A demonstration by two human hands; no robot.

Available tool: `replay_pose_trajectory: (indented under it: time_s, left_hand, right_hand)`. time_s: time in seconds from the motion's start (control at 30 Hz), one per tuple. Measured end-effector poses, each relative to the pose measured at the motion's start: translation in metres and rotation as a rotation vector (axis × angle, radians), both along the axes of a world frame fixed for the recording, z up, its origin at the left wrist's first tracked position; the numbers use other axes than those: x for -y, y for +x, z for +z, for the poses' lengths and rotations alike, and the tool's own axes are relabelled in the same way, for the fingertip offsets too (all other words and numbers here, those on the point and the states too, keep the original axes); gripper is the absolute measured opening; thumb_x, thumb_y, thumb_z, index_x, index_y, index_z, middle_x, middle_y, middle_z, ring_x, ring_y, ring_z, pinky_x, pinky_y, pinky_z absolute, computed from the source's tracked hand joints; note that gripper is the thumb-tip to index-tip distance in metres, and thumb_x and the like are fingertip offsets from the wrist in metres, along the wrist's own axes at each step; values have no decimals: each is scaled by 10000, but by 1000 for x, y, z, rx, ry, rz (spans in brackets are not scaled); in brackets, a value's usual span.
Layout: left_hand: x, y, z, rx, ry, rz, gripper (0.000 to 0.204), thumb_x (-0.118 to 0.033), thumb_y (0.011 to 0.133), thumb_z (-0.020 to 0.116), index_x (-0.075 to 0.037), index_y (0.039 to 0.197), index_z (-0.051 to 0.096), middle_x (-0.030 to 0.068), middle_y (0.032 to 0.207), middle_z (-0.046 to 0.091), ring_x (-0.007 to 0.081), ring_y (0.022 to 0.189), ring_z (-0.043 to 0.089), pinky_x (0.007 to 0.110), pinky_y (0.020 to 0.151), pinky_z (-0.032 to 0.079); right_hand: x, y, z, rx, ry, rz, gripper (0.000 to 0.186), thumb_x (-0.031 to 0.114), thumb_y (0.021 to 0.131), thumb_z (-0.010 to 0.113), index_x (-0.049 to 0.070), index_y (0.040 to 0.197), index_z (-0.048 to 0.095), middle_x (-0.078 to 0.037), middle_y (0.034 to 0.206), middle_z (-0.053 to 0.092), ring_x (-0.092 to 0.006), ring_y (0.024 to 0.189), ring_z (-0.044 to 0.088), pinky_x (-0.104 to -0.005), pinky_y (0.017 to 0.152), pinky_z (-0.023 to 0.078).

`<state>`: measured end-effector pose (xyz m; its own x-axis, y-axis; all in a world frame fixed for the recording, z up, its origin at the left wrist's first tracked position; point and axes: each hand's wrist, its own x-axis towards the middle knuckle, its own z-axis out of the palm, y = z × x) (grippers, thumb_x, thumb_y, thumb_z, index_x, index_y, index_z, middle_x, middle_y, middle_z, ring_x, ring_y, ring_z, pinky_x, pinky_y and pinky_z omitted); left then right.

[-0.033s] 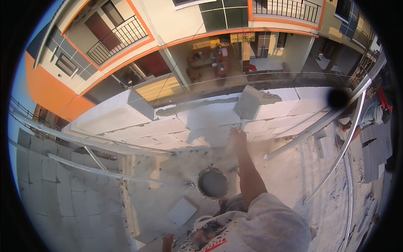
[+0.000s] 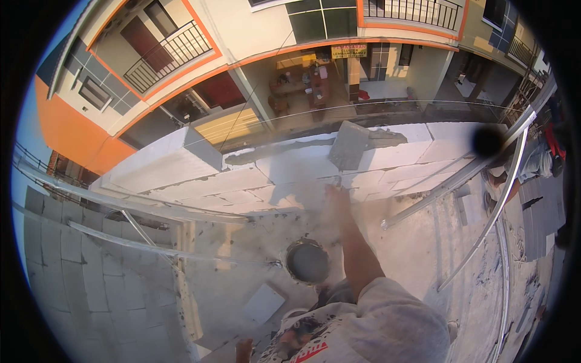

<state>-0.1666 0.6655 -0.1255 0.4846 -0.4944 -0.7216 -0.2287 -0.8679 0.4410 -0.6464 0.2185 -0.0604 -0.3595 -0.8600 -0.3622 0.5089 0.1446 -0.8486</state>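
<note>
My right hand [image 2: 334,195] reaches out over the block wall [image 2: 224,195], closed around the handle of a trowel. The trowel's wide grey blade [image 2: 349,146] rests against the top course, at the strip of grey mortar [image 2: 284,151] spread along it. Left of the mortar, a white block [image 2: 181,151] stands one course higher on the wall. Low at the bottom edge, part of my left hand or wrist [image 2: 243,349] shows beside my shirt; its fingers are hidden.
A round bucket [image 2: 307,262] of grey mix stands on the floor before me, near a loose flat block piece [image 2: 264,304]. Metal poles [image 2: 436,193] slant at both sides. A thin line [image 2: 387,104] stretches above the wall. Another person [image 2: 535,163] is at far right.
My right hand and the trowel have shifted slightly left along the wall top. The bucket and the blocks stay where they were.
</note>
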Motion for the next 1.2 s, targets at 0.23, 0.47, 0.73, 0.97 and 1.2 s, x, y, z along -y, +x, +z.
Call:
replay_pose_trajectory:
  time_s: [0.23, 0.47, 0.73, 0.97, 1.2]
  left_hand:
    - [13, -33, 8, 85, 72, -219, 366, -271, 850, 614, 79, 948, 655, 131, 869, 676, 219, 783, 648, 387, 681, 512]
    - [56, -20, -31, -77, -395, -208, 357, -312, 880, 610, 16, 1008, 666, 104, 907, 670, 185, 779, 629, 352, 695, 508]
    - [-6, 50, -111, 145, -249, -530, 319, -233, 860, 557, 73, 926, 612, 139, 813, 629, 257, 729, 626, 389, 613, 509]
    - [-19, 32, -125, -77, -166, -315, 211, -207, 862, 581, -2, 893, 622, 85, 746, 598, 215, 649, 602, 402, 549, 508]
    - [41, 19, -124, 65, -555, -403, 83, -146, 880, 541, -81, 860, 588, 144, 808, 615, 333, 716, 592, 420, 633, 492]
  right_hand:
    - [-36, 113, -55, -359, 98, 415, 297, 197, 763, 698, -36, 932, 625, -113, 723, 638, -223, 651, 624, -402, 636, 504]
    - [-90, 109, -51, -451, 227, 574, 316, 216, 773, 683, -25, 967, 619, -181, 815, 667, -266, 760, 660, -401, 714, 511]
    - [-30, -67, 74, -314, 28, -144, 259, 288, 862, 617, 39, 868, 545, -50, 615, 519, -167, 418, 523, -303, 378, 433]
    - [-3, -66, 88, -272, 130, 90, 256, 276, 840, 633, 37, 877, 550, -47, 661, 512, -168, 541, 540, -337, 414, 468]
    - [60, 144, 51, -981, -45, 359, 515, 395, 838, 579, -97, 988, 605, -271, 943, 643, -400, 902, 631, -440, 788, 481]
